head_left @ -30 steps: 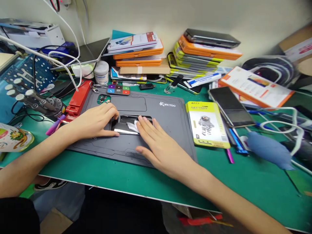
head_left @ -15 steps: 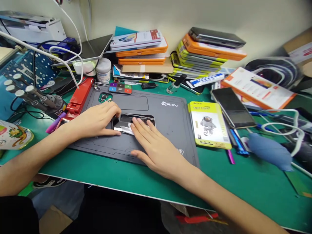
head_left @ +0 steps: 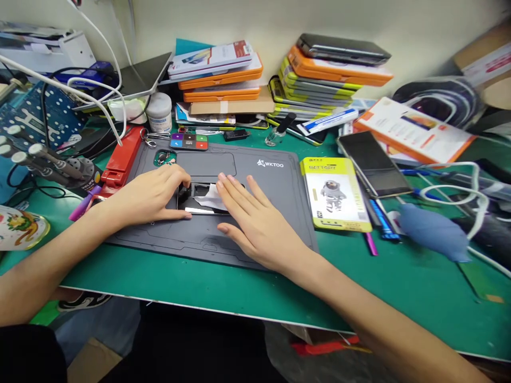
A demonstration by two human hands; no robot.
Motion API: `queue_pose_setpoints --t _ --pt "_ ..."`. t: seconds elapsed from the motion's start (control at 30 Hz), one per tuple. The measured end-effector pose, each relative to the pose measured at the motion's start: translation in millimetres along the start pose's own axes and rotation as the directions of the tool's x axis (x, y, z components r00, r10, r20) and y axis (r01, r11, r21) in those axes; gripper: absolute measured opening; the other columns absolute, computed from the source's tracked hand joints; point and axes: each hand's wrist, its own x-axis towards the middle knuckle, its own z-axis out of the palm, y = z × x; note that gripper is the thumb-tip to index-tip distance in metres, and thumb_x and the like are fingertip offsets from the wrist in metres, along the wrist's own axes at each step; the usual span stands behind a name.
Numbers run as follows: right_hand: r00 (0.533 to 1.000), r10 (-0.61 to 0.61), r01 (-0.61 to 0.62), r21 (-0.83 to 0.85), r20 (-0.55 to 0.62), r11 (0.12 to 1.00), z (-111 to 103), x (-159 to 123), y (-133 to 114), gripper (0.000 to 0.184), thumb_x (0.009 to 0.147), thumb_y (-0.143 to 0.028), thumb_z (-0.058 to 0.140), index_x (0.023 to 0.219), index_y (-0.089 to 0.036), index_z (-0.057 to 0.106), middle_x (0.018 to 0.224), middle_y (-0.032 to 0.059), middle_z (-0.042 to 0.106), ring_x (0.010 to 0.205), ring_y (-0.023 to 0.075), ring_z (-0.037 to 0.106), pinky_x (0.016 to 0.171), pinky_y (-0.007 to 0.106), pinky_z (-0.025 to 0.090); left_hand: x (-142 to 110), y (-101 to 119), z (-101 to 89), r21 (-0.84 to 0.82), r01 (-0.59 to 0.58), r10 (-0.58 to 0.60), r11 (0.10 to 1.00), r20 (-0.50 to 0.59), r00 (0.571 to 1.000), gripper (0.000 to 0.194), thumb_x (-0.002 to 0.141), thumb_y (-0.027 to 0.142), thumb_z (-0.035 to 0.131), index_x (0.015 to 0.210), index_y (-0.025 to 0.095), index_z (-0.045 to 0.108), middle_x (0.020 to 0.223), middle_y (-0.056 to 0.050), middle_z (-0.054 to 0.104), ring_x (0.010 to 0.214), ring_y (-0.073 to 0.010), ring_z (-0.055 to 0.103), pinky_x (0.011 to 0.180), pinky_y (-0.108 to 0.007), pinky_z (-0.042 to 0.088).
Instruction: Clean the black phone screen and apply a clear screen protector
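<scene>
Green workbench [head_left: 159,279] up against a pale wall [head_left: 271,18], crammed with stuff, and I'm just standing here watching. Well left of the left hand [head_left: 154,194] and its fingers is a screwdriver rack [head_left: 82,173], then a red hinged thing [head_left: 124,154] nearer in. That hand's half curled, thumb along the near edge of a dark device [head_left: 197,188] and fingers at the far edge, so it seems to have the left end held. The dark device lies flat on the gray mat [head_left: 277,183], between both sets of fingers. On top there's a white cloth [head_left: 211,199], partly under the right hand [head_left: 259,226], which is laid out nearly flat, fingers long, thumb stuck out, pressing rather than gripping. Right of those fingers: yellow battery pack [head_left: 337,197], dark phone [head_left: 373,162], blue blower bulb [head_left: 433,231] farthest out.

My two cents: left fingers on the edges only so nothing skates, right fingers spreading light, even pressure, cloth refolded if it bunches.

Hard to see: the device's right end and some cloth are under the right fingers, and the left fingers cover a corner. Can't tell if that's bare frame or glass.
</scene>
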Motion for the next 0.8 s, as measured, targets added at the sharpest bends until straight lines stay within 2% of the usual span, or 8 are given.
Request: queue_pose_setpoints --t 0.07,0.13,0.23,0.3,0.37,0.47,0.57,0.8 --pt "0.993 -0.018 0.018 -0.008 -0.118 1.000 -3.5 0.5 2.9 0.061 0.120 -0.039 0.049 0.173 -0.010 0.045 0.172 0.0212 0.057 0.164 0.0340 0.052 0.139 0.066 0.038 -0.3 -0.8 0.2 0.006 -0.003 0.003 1.000 -0.004 1.000 0.057 0.105 0.068 0.069 0.132 0.021 0.052 0.135 -0.015 0.069 0.124 -0.0318 0.070 0.109 -0.044 0.057" --pt "0.972 -0.047 0.041 -0.030 -0.230 0.999 -8.0 1.4 4.8 0.039 0.117 -0.027 0.055 0.151 -0.012 0.069 0.149 0.0187 0.077 0.143 0.0315 0.072 0.130 0.061 0.052 -0.8 -1.7 0.5 0.009 -0.015 0.015 1.000 -0.016 1.000 0.059 0.105 0.068 0.070 0.134 0.021 0.052 0.134 -0.016 0.069 0.124 -0.0325 0.070 0.107 -0.045 0.058" --pt "0.945 -0.121 0.105 -0.068 -0.305 0.992 -12.6 2.5 4.3 0.024 0.113 -0.020 0.061 0.127 -0.016 0.081 0.124 0.0139 0.087 0.120 0.0279 0.082 0.115 0.053 0.065 -1.3 -2.7 1.0 0.025 -0.031 0.032 0.999 -0.029 0.999 0.061 0.104 0.068 0.071 0.135 0.019 0.052 0.134 -0.017 0.070 0.125 -0.0334 0.070 0.107 -0.045 0.059" --pt "0.950 -0.149 0.133 -0.077 -0.273 0.988 -11.7 3.3 3.4 0.026 0.114 -0.022 0.060 0.128 -0.013 0.081 0.126 0.0146 0.087 0.121 0.0286 0.082 0.114 0.051 0.066 -1.3 -2.7 1.1 0.033 -0.036 0.037 0.999 -0.031 0.999 0.061 0.104 0.067 0.072 0.134 0.018 0.052 0.132 -0.017 0.070 0.124 -0.0331 0.071 0.106 -0.045 0.059" --pt "0.969 -0.151 0.137 -0.081 -0.197 0.987 -7.8 4.4 3.9 0.034 0.116 -0.026 0.058 0.136 -0.007 0.078 0.140 0.0191 0.082 0.133 0.0323 0.078 0.122 0.054 0.061 -1.0 -2.3 0.9 0.030 -0.033 0.033 0.999 -0.030 0.999 0.060 0.104 0.067 0.073 0.133 0.018 0.053 0.132 -0.017 0.070 0.123 -0.0325 0.071 0.106 -0.044 0.059" --pt "0.993 -0.110 0.108 -0.053 -0.047 0.993 -1.4 6.0 7.2 0.052 0.119 -0.036 0.051 0.155 0.000 0.065 0.164 0.0245 0.063 0.155 0.0368 0.062 0.134 0.063 0.048 -0.3 -1.4 0.1 0.022 -0.014 0.014 1.000 -0.015 1.000 0.061 0.104 0.068 0.072 0.133 0.019 0.053 0.134 -0.017 0.070 0.123 -0.0321 0.071 0.106 -0.043 0.059" --pt "0.997 -0.055 0.056 -0.003 0.051 0.998 -2.0 5.1 7.0 0.063 0.121 -0.045 0.044 0.165 -0.001 0.054 0.174 0.0243 0.049 0.164 0.0365 0.050 0.137 0.066 0.040 0.0 -0.3 -0.7 0.033 0.009 -0.009 0.999 0.004 1.000 0.060 0.104 0.069 0.070 0.133 0.019 0.053 0.135 -0.016 0.070 0.124 -0.0323 0.071 0.107 -0.044 0.059" --pt "0.990 -0.121 0.119 0.038 0.072 0.992 -13.1 -2.3 -8.1 0.062 0.120 -0.048 0.046 0.158 -0.002 0.064 0.167 0.0216 0.059 0.158 0.0347 0.057 0.138 0.057 0.042 0.2 1.6 0.7 0.053 -0.017 0.018 0.998 -0.010 1.000 0.057 0.106 0.067 0.069 0.130 0.019 0.052 0.133 -0.016 0.069 0.122 -0.0310 0.071 0.109 -0.043 0.057"
